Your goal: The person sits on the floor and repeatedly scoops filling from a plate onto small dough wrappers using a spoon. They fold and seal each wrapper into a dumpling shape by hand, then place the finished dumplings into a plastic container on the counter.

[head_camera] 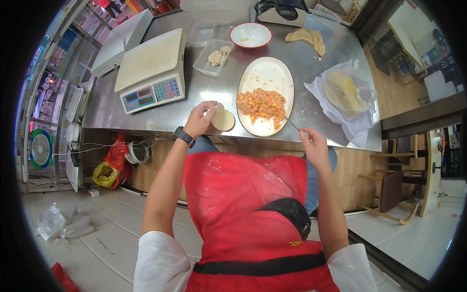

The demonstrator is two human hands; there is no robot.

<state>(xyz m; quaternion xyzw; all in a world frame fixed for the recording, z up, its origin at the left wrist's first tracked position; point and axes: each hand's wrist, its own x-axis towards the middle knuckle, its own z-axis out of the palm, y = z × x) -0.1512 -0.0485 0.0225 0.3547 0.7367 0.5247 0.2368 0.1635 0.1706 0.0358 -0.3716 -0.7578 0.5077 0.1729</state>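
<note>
My left hand (201, 117), with a black watch on its wrist, pinches the edge of a round dumpling wrapper at the stack of wrappers (224, 121) on the steel table. My right hand (314, 146) grips a thin metal utensil (292, 124). Its far end meets the right rim of a white oval plate (266, 69); whether the tip is in the filling is unclear. A mound of orange-pink minced filling (261, 104) covers the plate's near half. Behind the wrappers, a clear plastic container (203, 65) holds several folded dumplings (218, 56).
A digital scale (151, 65) stands at the left. A red-rimmed white bowl (251, 34) sits behind the plate. On the right are a crumpled tan cloth (308, 39) and a plastic bag (344, 91) with something yellow inside. The steel table's near edge (270, 138) runs before my apron.
</note>
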